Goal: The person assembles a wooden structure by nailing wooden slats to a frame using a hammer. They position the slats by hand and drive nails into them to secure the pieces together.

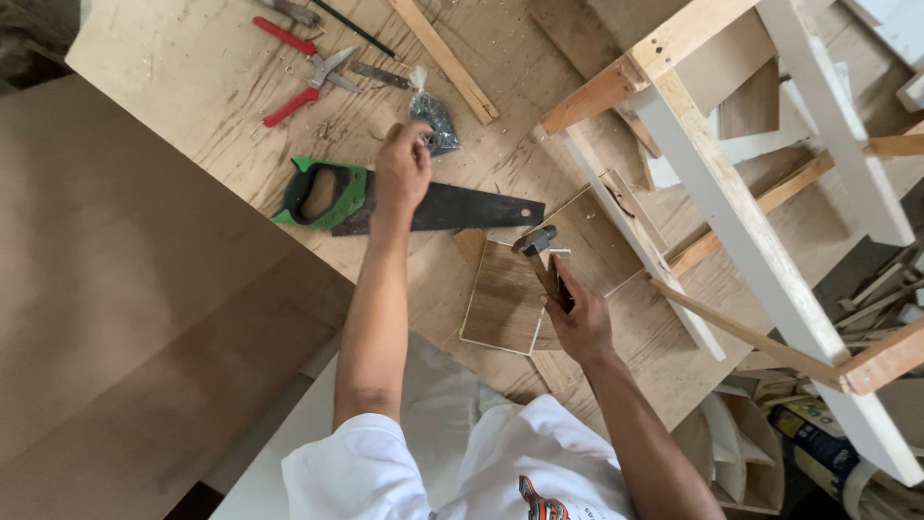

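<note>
My right hand (pixel 580 321) grips the wooden handle of a hammer (pixel 537 247), whose metal head points away from me over a wood-grain panel (pixel 500 303). My left hand (pixel 402 169) reaches forward, fingers pinched at a small clear plastic bag of dark nails (pixel 433 117); whether it holds anything is unclear. Its wrist crosses a hand saw (pixel 452 207) with a green handle and a dark blade that lies flat on the plywood workbench (pixel 192 77).
Red-handled pliers (pixel 306 72) and a wooden slat (pixel 445 60) lie at the bench's far side. A white-painted wooden frame (pixel 731 212) stands on the bench to the right. A large brown board (pixel 115 289) sits left. Scrap wood and boxes lie on the floor at right.
</note>
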